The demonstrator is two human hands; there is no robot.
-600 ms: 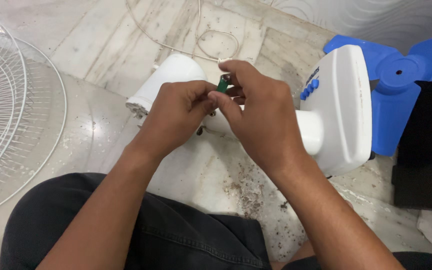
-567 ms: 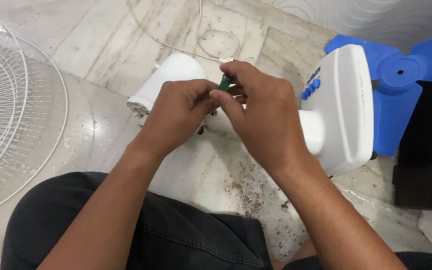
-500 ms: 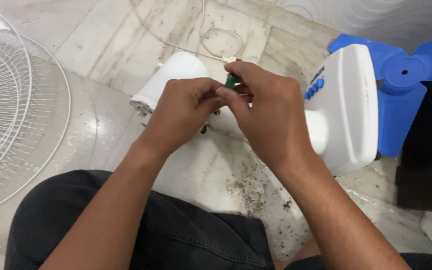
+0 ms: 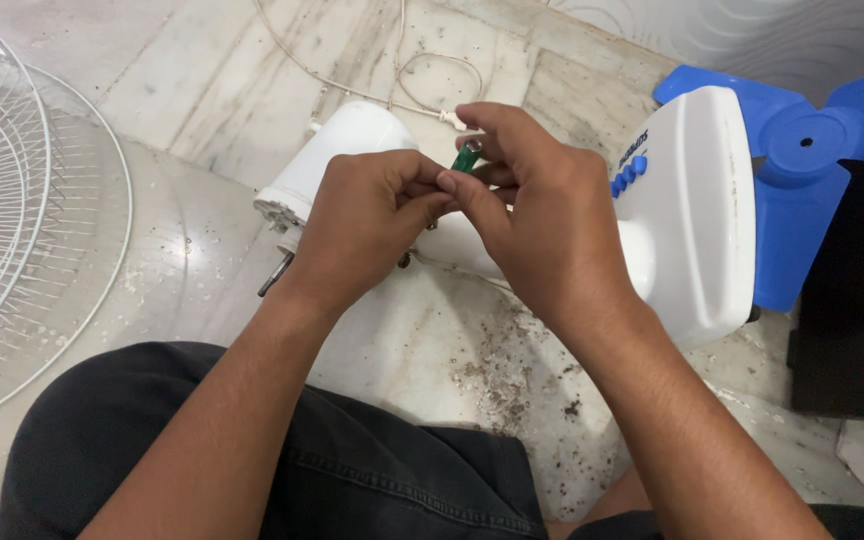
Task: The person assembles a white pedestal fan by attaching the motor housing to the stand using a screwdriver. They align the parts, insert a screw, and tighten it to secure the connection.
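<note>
Small green part (image 4: 466, 157) now tilted and more exposed between the fingertips, left hand (image 4: 367, 225) and right hand (image 4: 532, 220) shifted slightly, a dark metal shaft (image 4: 275, 274) uncovered below the white motor housing (image 4: 337, 155).

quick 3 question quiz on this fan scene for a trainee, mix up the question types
1. True or false: both hands pinch the small green part.
2. The blue fan blade lies: A) left of the white fan base B) right of it C) on the wire grille.
3. What does the motor housing lie on?

Key: 1 true: left hand and right hand meet on it. 2 B. 3 the marble floor.
</note>
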